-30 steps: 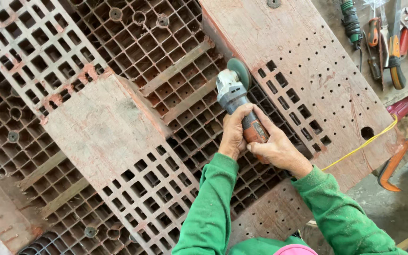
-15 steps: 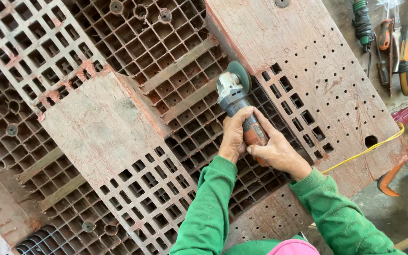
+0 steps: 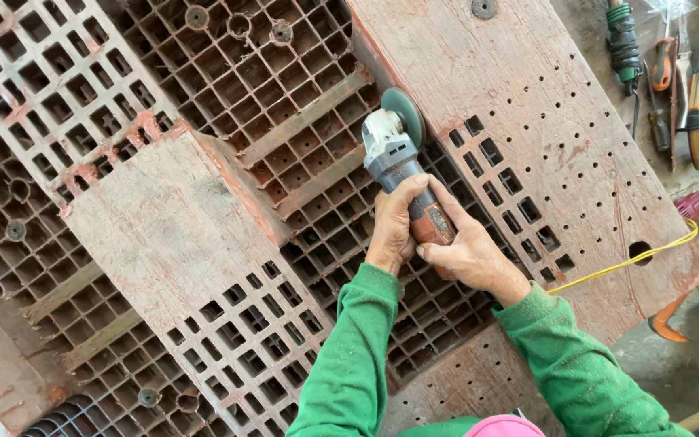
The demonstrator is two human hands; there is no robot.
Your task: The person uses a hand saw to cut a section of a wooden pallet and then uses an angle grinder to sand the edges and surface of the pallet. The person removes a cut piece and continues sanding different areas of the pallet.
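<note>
I have both hands wrapped around the angle grinder: my left hand grips the body from the left and my right hand clamps the rear of the handle, both closed tight on it. The grinder sits mid-scene, its green disc at the far end, meeting the edge of the worn reddish perforated panel on the right, over the brown grid pallets. A yellow cord trails right, and hand tools lie at far right.
</note>
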